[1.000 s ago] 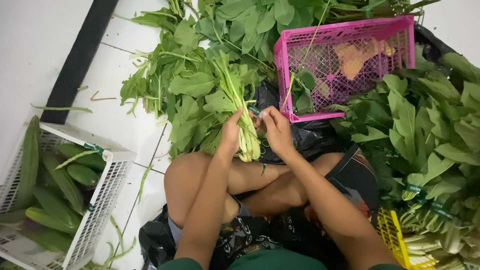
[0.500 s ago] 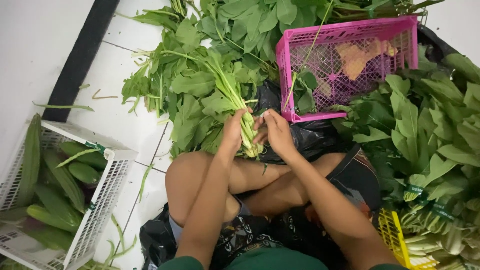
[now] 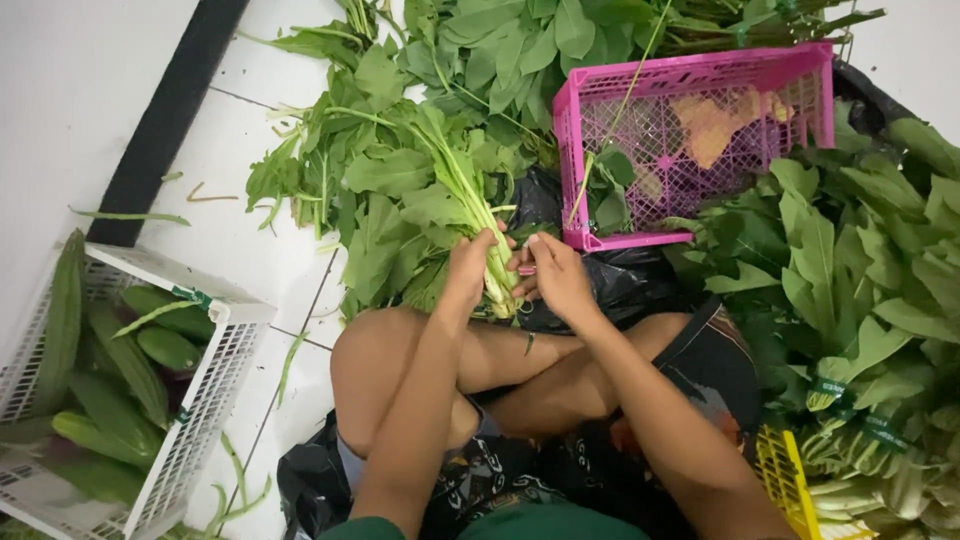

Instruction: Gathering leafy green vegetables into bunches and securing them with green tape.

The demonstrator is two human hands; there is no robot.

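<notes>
Your crossed legs (image 3: 480, 370) sit nearest, above a black plastic bag (image 3: 620, 285) on the white tiled floor (image 3: 230, 220). Your left hand (image 3: 470, 270) is wrapped around the pale stems of a bunch of leafy greens (image 3: 450, 190), held just above your knee, leaves pointing away from you. Your right hand (image 3: 560, 280) touches the stem ends, fingers pinched narrow. A white crate (image 3: 215, 370) of long green vegetables stands at left; tied bundles of greens (image 3: 860, 300) lie at right. Beyond your hands stands a pink basket (image 3: 690, 75).

head view, straight down, close overhead
</notes>
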